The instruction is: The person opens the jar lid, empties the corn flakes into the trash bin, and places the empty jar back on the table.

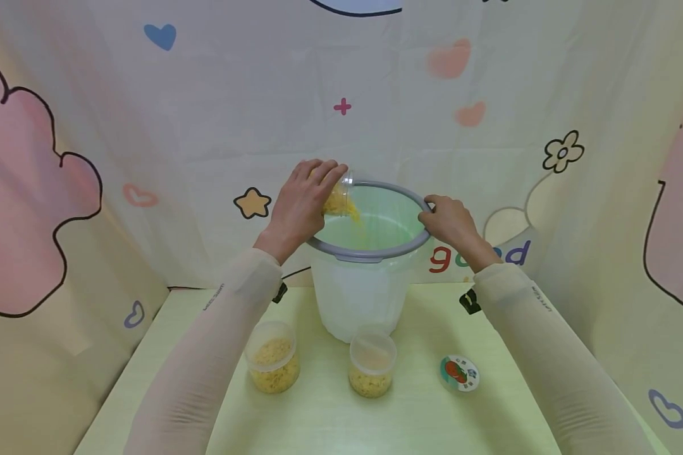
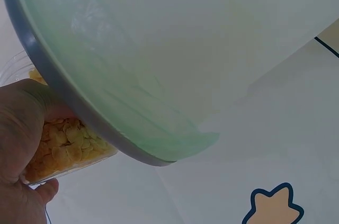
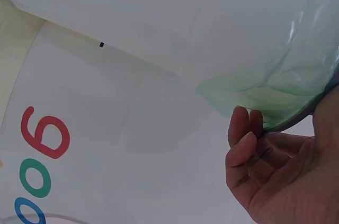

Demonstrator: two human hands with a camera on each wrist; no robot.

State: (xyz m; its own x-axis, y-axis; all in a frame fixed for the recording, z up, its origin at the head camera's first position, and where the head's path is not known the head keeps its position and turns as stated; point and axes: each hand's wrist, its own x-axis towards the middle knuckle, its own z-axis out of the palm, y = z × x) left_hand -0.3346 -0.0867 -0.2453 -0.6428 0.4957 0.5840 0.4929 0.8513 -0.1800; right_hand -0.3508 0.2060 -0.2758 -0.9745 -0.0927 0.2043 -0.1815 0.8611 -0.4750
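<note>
My left hand [image 1: 303,201] grips a clear plastic jar [image 1: 349,179], tipped over the near-left rim of a white trash bin [image 1: 357,297]. Yellow flakes [image 1: 355,213] spill from its mouth into the bin, and the left wrist view shows more flakes [image 2: 66,144] inside the jar behind my fingers. A pale green bag [image 1: 378,230] lines the bin and folds over beneath its grey rim ring [image 1: 395,254]. On the right side my right hand [image 1: 454,221] holds that rim, with curled fingers [image 3: 241,152] at the bag's edge in the right wrist view.
On the table [image 1: 410,420] before the bin stand two translucent tubs, a left one [image 1: 274,363] and a middle one [image 1: 372,366], both partly filled with flakes. A round lid [image 1: 460,373] printed with red fruit lies to the right. A patterned curtain [image 1: 233,114] hangs close behind.
</note>
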